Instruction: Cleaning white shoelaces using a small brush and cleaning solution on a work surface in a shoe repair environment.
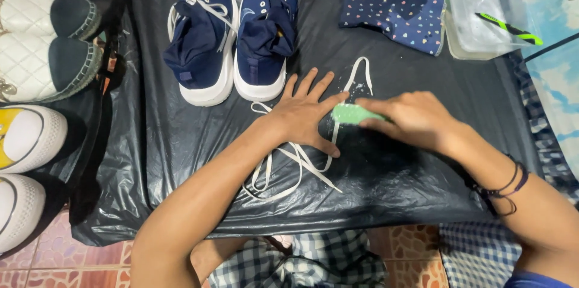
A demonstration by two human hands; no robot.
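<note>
Checked fabric (pixel 301 261) over our lap fills the bottom centre of the frame, with patterned floor tiles (pixel 416 258) beside it. Above it, both our forearms reach up and inward over a low surface covered with black plastic sheet (pixel 422 71).

Our left hand (pixel 304 116) lies flat, palm down, in the centre of the frame, fingers spread and pointing toward the upper right. It presses a white shoelace (pixel 289 167) against the sheet; the lace's loose lengths trail in loops toward the lower centre, and one loop runs up past the fingertips toward the upper centre.

Our right hand (pixel 413 119) enters from the lower right, wrist bent, with dark bands around the wrist. Its fingers are closed around a pale green brush (pixel 350 113), whose head sits on the lace just beside the left index finger. White foam specks show on the sheet near the lace's upper loop. The two hands are close together, nearly touching at the brush.

At upper centre stand a pair of navy sneakers (pixel 232 28) with white soles, toes toward us; the left one carries a lace, the right one shows bare eyelets. At upper right lies a navy pouch with small coloured hearts (pixel 395 7), and next to it a clear plastic tub (pixel 482 13) holding a green-and-black toothbrush (pixel 509 28). Along the left edge we note other shoes: quilted white ones (pixel 42 41) and white-toed canvas ones (pixel 27 167).
</note>
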